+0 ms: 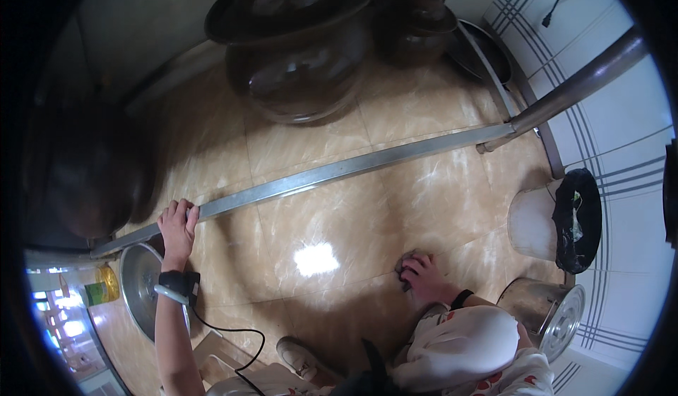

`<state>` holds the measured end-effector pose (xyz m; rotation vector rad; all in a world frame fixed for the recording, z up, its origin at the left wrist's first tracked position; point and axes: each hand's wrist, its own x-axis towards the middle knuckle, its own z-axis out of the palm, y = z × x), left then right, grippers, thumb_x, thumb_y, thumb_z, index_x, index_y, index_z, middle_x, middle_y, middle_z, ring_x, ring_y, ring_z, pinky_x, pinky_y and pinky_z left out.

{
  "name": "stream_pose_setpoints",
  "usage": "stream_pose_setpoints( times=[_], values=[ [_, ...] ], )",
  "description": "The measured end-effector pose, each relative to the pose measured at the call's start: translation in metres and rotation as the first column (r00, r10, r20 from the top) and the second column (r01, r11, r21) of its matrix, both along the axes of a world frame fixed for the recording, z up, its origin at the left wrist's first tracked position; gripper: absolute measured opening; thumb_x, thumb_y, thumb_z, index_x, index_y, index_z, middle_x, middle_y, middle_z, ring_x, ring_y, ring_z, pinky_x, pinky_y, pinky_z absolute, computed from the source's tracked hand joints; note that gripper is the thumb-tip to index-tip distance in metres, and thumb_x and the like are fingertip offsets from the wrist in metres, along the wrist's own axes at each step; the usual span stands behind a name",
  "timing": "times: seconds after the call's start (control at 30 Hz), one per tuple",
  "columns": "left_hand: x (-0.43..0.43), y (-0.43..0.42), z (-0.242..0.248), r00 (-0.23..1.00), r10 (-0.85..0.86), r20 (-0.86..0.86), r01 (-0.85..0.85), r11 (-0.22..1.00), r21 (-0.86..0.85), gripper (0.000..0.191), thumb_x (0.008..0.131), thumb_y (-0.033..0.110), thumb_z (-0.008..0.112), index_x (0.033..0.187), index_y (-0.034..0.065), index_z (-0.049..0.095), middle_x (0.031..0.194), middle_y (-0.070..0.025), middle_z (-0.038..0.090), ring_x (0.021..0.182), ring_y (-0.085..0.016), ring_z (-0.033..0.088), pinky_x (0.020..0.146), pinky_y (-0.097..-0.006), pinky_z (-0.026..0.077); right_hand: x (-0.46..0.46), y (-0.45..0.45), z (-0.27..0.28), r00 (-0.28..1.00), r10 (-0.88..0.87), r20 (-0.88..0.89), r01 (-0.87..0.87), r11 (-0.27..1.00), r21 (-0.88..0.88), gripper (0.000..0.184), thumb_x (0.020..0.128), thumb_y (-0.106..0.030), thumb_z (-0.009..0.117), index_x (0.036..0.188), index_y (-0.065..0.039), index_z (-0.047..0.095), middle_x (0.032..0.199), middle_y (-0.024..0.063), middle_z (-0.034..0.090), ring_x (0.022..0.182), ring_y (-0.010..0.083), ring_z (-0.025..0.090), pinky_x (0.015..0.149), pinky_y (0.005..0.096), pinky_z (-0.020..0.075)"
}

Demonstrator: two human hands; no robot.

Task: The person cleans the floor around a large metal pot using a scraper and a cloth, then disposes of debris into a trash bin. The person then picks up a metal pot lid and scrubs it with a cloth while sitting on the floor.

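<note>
My left hand (pixel 179 226) grips a long metal crossbar (pixel 318 174) that runs low across the tiled floor (pixel 339 221). On its wrist are a dark band and a device with a black cable. Right of centre, my right hand (pixel 421 277) presses a bunched grey cloth (pixel 405 269) against the floor tiles. A dark band circles that wrist too. Much of the cloth is hidden under the fingers.
Beyond the bar stand a large brown glazed jar (pixel 302 78) and a smaller one (pixel 416 30). A bin with a black liner (pixel 580 221) and a lidded metal pot (pixel 529 306) stand right. A metal basin (pixel 140 290) lies left, near a yellow container (pixel 108 284).
</note>
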<state>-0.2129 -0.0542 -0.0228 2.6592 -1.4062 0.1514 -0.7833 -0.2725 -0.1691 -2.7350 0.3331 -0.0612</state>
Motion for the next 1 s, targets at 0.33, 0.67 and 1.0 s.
stream_pose_setpoints(
  times=[0.33, 0.67, 1.0],
  values=[
    [0.004, 0.004, -0.005, 1.000, -0.007, -0.004, 0.007, 1.000, -0.001, 0.029, 0.100, 0.036, 0.050, 0.099, 0.0097, 0.060, 0.099, -0.0118, 0.058, 0.098, -0.033, 0.056, 0.092, -0.0459, 0.037, -0.021, -0.053, 0.015, 0.981, -0.168, 0.093, 0.170, 0.985, -0.017, 0.037, 0.070, -0.008, 0.063, 0.106, -0.010, 0.060, 0.125, 0.0111, 0.048, 0.114, 0.0358, 0.044, 0.096, 0.0515, 0.0390],
    [-0.015, -0.029, 0.009, 0.982, -0.118, -0.145, 0.128, 0.990, 0.064, 0.031, 0.095, 0.032, 0.055, 0.117, 0.0100, 0.058, 0.114, -0.0131, 0.058, 0.111, -0.037, 0.052, 0.099, -0.0480, 0.036, -0.059, -0.104, 0.079, 0.772, -0.591, 0.236, 0.616, 0.786, -0.047, 0.039, 0.064, 0.010, 0.058, 0.100, -0.005, 0.057, 0.109, 0.0166, 0.049, 0.105, 0.0395, 0.045, 0.094, 0.0453, 0.0423],
    [-0.220, -0.222, 0.065, 0.663, -0.734, -0.146, 0.729, 0.678, -0.099, 0.051, 0.080, 0.020, 0.073, 0.126, 0.0100, 0.055, 0.136, -0.0149, 0.049, 0.130, -0.034, 0.044, 0.109, -0.0489, 0.033, -0.233, -0.196, 0.289, 0.187, -0.752, 0.632, 0.978, 0.204, -0.047, 0.017, 0.085, -0.001, 0.054, 0.102, -0.001, 0.058, 0.099, 0.0166, 0.054, 0.094, 0.0371, 0.055, 0.085, 0.0397, 0.0464]
  ],
)
